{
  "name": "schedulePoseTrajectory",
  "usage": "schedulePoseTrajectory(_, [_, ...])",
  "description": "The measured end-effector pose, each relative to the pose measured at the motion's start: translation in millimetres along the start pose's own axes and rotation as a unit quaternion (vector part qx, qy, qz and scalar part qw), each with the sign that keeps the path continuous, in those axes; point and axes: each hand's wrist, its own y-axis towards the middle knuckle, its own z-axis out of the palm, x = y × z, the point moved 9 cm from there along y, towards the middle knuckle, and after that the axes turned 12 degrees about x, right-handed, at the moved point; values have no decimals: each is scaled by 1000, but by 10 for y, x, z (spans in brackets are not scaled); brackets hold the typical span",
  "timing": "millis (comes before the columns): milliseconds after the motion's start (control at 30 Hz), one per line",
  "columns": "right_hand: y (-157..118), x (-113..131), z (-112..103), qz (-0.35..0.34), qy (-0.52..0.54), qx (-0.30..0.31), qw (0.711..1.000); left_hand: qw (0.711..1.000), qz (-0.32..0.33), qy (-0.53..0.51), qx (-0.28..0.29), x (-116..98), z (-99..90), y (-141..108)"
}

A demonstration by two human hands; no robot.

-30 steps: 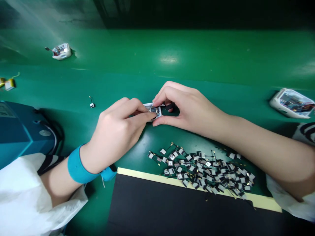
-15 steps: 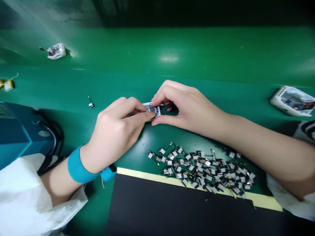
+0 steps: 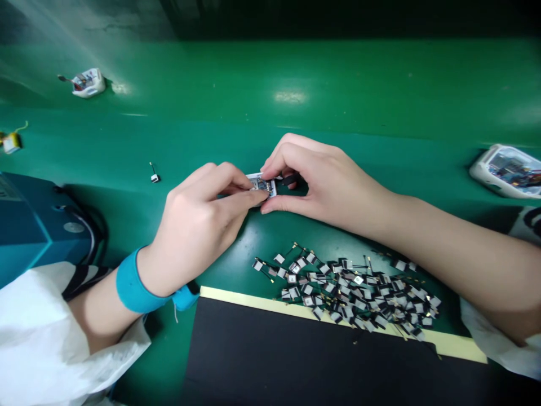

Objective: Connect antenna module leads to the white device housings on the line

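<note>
A small white casing with a circuit board [image 3: 262,184] is held between both hands at the middle of the green bench. My left hand [image 3: 207,208], with a teal band on its wrist, has its fingertips closed on the left part of the casing and presses on the board. My right hand [image 3: 315,175] grips the casing's right end between thumb and fingers. A black piece [image 3: 291,179] shows under the curled fingers of my right hand. Below the hands lies a pile of small black and grey parts with thin leads [image 3: 346,290].
One loose part [image 3: 155,177] lies left of my hands. White casings with electronics sit at the upper left [image 3: 88,83] and far right [image 3: 505,171]. A blue box [image 3: 38,225], yellow pieces [image 3: 11,142] and a yellow-edged black mat [image 3: 296,355] are also there.
The view has shifted slightly, so the casings at the sides sit a little further out. Both hands keep nearly the same grip on the casing.
</note>
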Motion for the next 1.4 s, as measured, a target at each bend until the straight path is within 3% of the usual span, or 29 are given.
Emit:
schedulePoseTrajectory(533, [7, -10, -62, -3, -6, -6, 1000, 1000, 5, 2, -9, -13, -17, 17])
schedulePoseTrajectory(800, [-140, -77, -389, 56, -35, -147, 987, 1000, 10, -7, -6, -9, -11, 13])
schedulePoseTrajectory(1000, [-199, -27, -294, 37, -85, -63, 994, 999, 33, -10, -14, -42, -17, -13])
schedulePoseTrajectory(1133, [-256, -6, -310, 19, -23, -84, 996, 999, 34, 0, -18, -42, -15, -24])
schedulePoseTrajectory(1267, [-227, 90, -262, -19, 49, -62, 997, 1000, 24, 5, -19, -20, 1, -27])
schedulePoseTrajectory(1400, [-164, 135, -271, -20, 87, -96, 991, 999, 24, 16, -20, -20, 27, -31])
